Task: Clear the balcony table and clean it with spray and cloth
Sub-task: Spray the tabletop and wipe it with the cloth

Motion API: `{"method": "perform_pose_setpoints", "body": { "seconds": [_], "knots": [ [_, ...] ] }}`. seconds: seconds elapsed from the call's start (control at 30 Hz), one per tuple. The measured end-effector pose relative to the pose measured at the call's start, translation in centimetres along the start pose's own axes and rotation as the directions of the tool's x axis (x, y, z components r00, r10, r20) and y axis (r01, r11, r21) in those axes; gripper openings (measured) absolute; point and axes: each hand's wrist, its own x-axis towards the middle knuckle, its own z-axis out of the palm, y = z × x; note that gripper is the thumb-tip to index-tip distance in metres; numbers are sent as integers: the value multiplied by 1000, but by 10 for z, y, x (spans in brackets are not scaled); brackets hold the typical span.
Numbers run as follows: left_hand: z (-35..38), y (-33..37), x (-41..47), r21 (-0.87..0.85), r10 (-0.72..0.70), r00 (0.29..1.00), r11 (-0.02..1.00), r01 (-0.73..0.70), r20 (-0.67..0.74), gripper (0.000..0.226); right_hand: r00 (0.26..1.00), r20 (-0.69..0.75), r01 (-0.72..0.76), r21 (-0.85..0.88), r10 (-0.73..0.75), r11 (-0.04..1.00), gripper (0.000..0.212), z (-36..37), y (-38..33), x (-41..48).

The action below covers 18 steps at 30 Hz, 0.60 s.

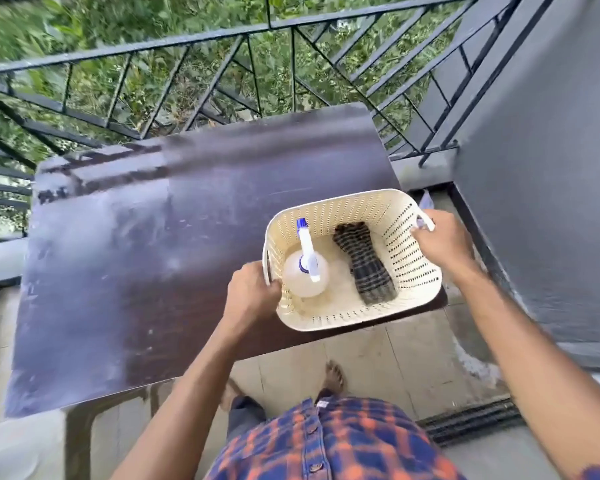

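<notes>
While left hand (253,292) and right hand (444,242) each curl a grip on the basket (378,209) at the worktop (153,254) corner, releasing could tip it.

A blue-and-orange checked shirt (333,441) with brown buttons (315,467) down the front, forearms bare; dark trousers (245,415), and the feet (333,375) look bare, though blurred.

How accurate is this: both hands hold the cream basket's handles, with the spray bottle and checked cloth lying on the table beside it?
One error: the head view shows the spray bottle and checked cloth inside the basket, not on the table beside it. Left hand and right hand do hold its handles.
</notes>
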Motion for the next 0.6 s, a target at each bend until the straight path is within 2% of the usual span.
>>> {"method": "perform_pose_setpoints", "body": {
  "seconds": [0.1,0.27,0.37,0.4,0.43,0.5,0.57,0.6],
  "knots": [
    [17,18,1,-20,-39,999,999,39,6,4,1000,-1,-20,2,20,1000,19,-9,15,11],
    [33,36,5,-14,-73,997,997,74,20,16,998,27,-63,0,63,998,20,-6,33,19],
    [34,38,9,-1,-93,995,996,93,39,19,999,22,-34,16,33,999,7,-5,35,19],
    [35,37,9,9,-99,994,995,99,36,20,1000,4,-18,13,18,1000,14,-5,34,18],
    [35,36,10,22,-96,995,995,96,21,25,999,-39,22,-5,-22,1000,26,-6,32,16],
    [37,36,7,49,-33,997,998,36,-64,53,956,-212,196,-54,-203,979,38,-8,28,10],
    [38,38,4,86,140,972,988,-125,-186,81,831,-366,424,-70,-418,903,34,-7,20,2],
    [37,40,4,120,225,948,972,-202,-223,87,791,-374,500,-59,-483,864,30,-3,15,-2]
  ]
}}
